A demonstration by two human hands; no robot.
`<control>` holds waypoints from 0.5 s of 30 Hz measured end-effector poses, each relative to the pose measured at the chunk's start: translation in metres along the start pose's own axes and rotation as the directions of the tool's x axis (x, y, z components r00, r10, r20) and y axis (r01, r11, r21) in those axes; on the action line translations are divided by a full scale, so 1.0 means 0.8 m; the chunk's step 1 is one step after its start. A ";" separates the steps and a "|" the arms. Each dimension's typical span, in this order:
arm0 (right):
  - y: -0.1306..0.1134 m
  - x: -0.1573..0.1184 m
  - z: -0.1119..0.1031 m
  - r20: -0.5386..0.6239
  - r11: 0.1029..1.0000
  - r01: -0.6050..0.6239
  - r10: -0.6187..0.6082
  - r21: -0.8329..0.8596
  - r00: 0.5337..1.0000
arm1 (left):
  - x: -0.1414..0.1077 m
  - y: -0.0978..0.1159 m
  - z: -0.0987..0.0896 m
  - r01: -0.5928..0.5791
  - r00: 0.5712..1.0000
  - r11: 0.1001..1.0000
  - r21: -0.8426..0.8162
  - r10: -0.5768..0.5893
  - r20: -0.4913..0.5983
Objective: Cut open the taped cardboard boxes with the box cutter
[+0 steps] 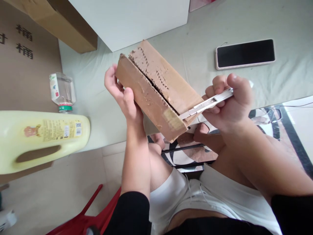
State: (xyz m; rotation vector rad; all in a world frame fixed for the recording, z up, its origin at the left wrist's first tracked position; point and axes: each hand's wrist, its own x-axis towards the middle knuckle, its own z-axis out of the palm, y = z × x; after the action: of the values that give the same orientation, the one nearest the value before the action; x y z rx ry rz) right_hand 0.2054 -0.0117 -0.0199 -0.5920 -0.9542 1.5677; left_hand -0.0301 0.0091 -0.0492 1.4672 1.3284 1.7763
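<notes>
A small brown cardboard box [161, 94] with torn, rough edges and a dark slit along its top is held up in the air, tilted. My left hand [124, 94] grips its left end, the thumb on the near side and the fingers behind. In my right hand [227, 101] is a white utility knife [207, 105], its handle wrapped by the thumb and fingers. The knife's blade end points left and meets the box's right end, by the slit and a strip of yellowish tape.
A phone [245, 54] lies on the pale cloth [200, 39] at the back right. At the left are a clear bottle [63, 89], a big yellow jug [73, 130] and large cardboard [29, 75]. A white box [137, 19] stands behind.
</notes>
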 end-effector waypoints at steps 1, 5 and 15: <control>0.000 0.000 -0.001 -0.004 1.000 -0.002 0.002 -0.021 1.000 | 0.002 -0.003 -0.001 -0.054 0.998 0.998 -0.017 0.054 -0.041; 0.000 -0.001 -0.002 -0.010 0.997 -0.014 0.013 -0.078 1.000 | 0.008 -0.010 -0.003 0.041 0.992 0.978 -0.206 -0.065 -0.110; -0.002 -0.005 -0.036 0.012 0.987 -0.081 0.084 -0.140 0.996 | 0.006 0.010 -0.004 -0.013 0.995 0.964 -0.267 -0.013 -0.095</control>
State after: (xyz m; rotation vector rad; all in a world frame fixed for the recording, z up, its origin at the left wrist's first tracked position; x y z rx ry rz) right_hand 0.2306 -0.0082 -0.0345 -0.7242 -1.0715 1.5902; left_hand -0.0331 0.0088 -0.0399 1.2487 1.0798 1.9604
